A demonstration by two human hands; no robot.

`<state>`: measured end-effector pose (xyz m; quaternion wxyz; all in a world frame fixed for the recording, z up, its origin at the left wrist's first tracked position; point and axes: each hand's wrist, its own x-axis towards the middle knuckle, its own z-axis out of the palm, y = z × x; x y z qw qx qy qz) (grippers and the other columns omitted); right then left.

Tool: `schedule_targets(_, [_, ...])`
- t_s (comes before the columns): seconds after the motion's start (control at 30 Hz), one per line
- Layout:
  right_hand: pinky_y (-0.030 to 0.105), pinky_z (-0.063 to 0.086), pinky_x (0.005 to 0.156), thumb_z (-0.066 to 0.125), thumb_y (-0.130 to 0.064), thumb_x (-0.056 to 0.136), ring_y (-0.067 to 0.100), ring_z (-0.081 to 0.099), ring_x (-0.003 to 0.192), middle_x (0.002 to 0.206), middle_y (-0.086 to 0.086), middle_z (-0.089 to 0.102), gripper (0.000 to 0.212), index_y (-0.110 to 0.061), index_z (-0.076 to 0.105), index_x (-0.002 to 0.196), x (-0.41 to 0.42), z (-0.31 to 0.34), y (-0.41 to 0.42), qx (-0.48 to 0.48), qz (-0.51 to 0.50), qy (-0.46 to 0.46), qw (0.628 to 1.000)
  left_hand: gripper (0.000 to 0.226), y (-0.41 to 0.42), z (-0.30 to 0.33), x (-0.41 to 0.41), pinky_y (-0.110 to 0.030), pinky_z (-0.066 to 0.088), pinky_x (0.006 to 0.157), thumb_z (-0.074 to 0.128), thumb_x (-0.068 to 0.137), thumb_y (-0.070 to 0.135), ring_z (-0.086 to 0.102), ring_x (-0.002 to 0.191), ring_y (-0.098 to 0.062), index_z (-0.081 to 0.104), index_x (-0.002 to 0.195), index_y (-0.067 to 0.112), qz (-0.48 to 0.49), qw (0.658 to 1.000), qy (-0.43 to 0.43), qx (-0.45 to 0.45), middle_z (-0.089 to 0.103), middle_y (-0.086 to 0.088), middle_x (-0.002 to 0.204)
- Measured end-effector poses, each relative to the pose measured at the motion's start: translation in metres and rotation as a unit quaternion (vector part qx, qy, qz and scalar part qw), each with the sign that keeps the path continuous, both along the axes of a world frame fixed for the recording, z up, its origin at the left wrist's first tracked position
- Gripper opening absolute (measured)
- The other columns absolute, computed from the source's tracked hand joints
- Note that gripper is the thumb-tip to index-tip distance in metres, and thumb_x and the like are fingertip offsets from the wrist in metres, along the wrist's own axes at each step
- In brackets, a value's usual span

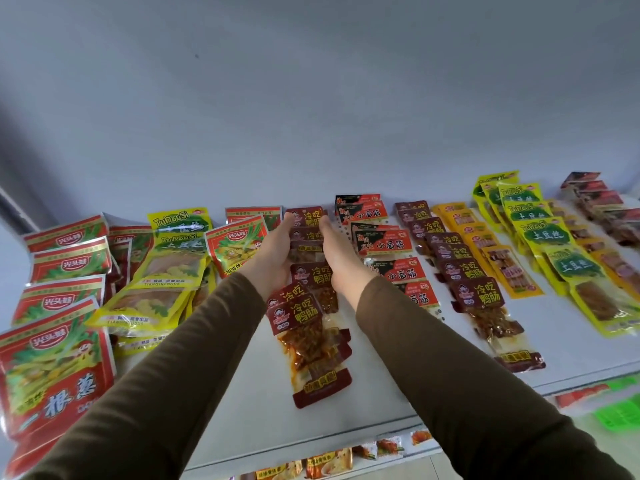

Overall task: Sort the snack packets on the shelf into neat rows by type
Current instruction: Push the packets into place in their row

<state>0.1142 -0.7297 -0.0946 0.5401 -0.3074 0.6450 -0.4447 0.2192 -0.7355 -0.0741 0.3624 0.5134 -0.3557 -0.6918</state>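
A row of dark-red duck-intestine packets (308, 317) runs from the back of the white shelf (242, 393) toward its front edge. My left hand (273, 256) lies flat against the row's left side and my right hand (337, 252) against its right side, fingers straight, pressing the packets between them. Red-and-black gluten packets (391, 245) form the row just to the right. A second dark-red row (464, 271), a yellow row (498, 258) and a green-yellow potato-shred row (554, 237) lie further right.
On the left lie loose red scallion-picture packets (65, 265) and yellow-green packets (166, 268), overlapping. More dark packets (599, 199) sit at the far right back. A lower shelf with goods (329, 465) shows beneath the front edge.
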Motion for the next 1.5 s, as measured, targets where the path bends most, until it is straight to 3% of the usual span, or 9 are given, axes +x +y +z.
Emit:
schedule_targets(0.17, [0.057, 0.04, 0.112, 0.032, -0.084, 0.085, 0.032, 0.051, 0.134, 0.149, 0.007, 0.051, 0.087, -0.028, 0.037, 0.152, 0.0, -0.001, 0.001, 0.022, 0.01, 0.007, 1.0, 0.048, -0.002, -0.002, 0.003, -0.03, 0.055, 0.064, 0.038, 0.108, 0.049, 0.077, 0.074, -0.012, 0.067, 0.123, 0.014, -0.017, 1.0, 0.01, -0.003, 0.08, 0.0, 0.093])
schedule_targets(0.33, [0.053, 0.041, 0.112, 0.036, -0.075, 0.093, 0.03, 0.055, 0.13, 0.143, 0.008, 0.057, 0.076, -0.023, 0.045, 0.148, -0.007, -0.004, 0.006, 0.046, 0.001, -0.008, 0.999, 0.05, -0.006, -0.002, 0.008, -0.03, 0.055, 0.075, 0.038, 0.106, 0.052, 0.072, 0.109, -0.023, 0.064, 0.126, 0.014, -0.073, 0.997, 0.008, -0.004, 0.077, -0.006, 0.112])
schedule_targets(0.43, [0.055, 0.04, 0.112, 0.036, -0.08, 0.086, 0.032, 0.049, 0.137, 0.153, 0.007, 0.048, 0.088, -0.024, 0.036, 0.154, -0.003, -0.007, -0.003, 0.036, -0.008, -0.006, 0.999, 0.045, -0.008, 0.006, 0.006, -0.029, 0.059, 0.06, 0.044, 0.105, 0.051, 0.077, 0.092, -0.02, 0.063, 0.122, 0.013, -0.041, 0.998, 0.043, 0.018, 0.08, -0.004, 0.1])
schedule_targets(0.57, [0.055, 0.047, 0.105, 0.034, -0.086, 0.074, 0.034, 0.054, 0.131, 0.151, 0.009, 0.05, 0.098, -0.028, 0.036, 0.152, -0.002, -0.018, -0.016, 0.035, -0.014, 0.015, 0.999, 0.05, -0.011, 0.007, -0.001, -0.031, 0.053, 0.071, 0.039, 0.105, 0.055, 0.071, 0.098, -0.019, 0.06, 0.111, 0.011, -0.06, 0.997, 0.03, 0.036, 0.074, -0.007, 0.11])
schedule_targets(0.83, [0.054, 0.044, 0.11, 0.034, -0.076, 0.09, 0.032, 0.051, 0.134, 0.151, 0.009, 0.05, 0.082, -0.024, 0.036, 0.153, -0.006, -0.009, -0.013, 0.039, -0.024, 0.018, 0.999, 0.049, -0.018, 0.0, -0.006, -0.035, 0.051, 0.075, 0.043, 0.104, 0.055, 0.068, 0.099, -0.023, 0.05, 0.111, 0.007, -0.042, 0.997, 0.025, 0.056, 0.069, -0.008, 0.105])
schedule_targets(1.1, [0.034, 0.056, 0.07, 0.037, -0.057, 0.104, 0.026, 0.069, 0.097, 0.114, 0.011, 0.069, 0.051, -0.016, 0.058, 0.127, -0.012, 0.004, -0.014, 0.035, -0.029, -0.022, 0.999, 0.058, -0.019, -0.005, -0.009, -0.042, 0.055, 0.081, 0.045, 0.101, 0.059, 0.071, 0.107, -0.028, 0.062, 0.128, 0.011, 0.002, 0.997, 0.06, 0.057, 0.074, -0.011, 0.12])
schedule_targets(1.23, [0.049, 0.054, 0.097, 0.036, -0.069, 0.098, 0.028, 0.064, 0.113, 0.129, 0.008, 0.064, 0.064, -0.023, 0.049, 0.142, -0.005, 0.011, -0.014, 0.023, -0.033, -0.032, 0.999, 0.06, -0.02, 0.0, -0.011, -0.042, 0.056, 0.082, 0.049, 0.097, 0.065, 0.071, 0.105, -0.026, 0.062, 0.124, 0.013, 0.022, 0.999, 0.04, 0.027, 0.074, -0.008, 0.117])
schedule_targets(1.37, [0.039, 0.057, 0.086, 0.033, -0.063, 0.103, 0.025, 0.068, 0.098, 0.111, 0.009, 0.069, 0.06, -0.014, 0.055, 0.129, -0.01, 0.015, -0.013, 0.038, -0.019, -0.025, 0.999, 0.072, -0.025, -0.001, -0.007, -0.047, 0.055, 0.094, 0.046, 0.095, 0.07, 0.073, 0.107, -0.03, 0.057, 0.135, 0.012, -0.009, 0.999, 0.016, 0.045, 0.076, -0.01, 0.114])
schedule_targets(1.5, [0.036, 0.049, 0.088, 0.027, -0.064, 0.103, 0.023, 0.059, 0.115, 0.13, 0.007, 0.06, 0.066, -0.018, 0.042, 0.148, -0.014, 0.012, -0.009, 0.028, -0.013, -0.008, 0.999, 0.072, -0.02, 0.002, -0.007, -0.046, 0.036, 0.115, 0.029, 0.106, 0.057, 0.05, 0.136, -0.039, 0.036, 0.155, 0.004, -0.013, 1.0, 0.017, 0.008, 0.06, -0.001, 0.09])
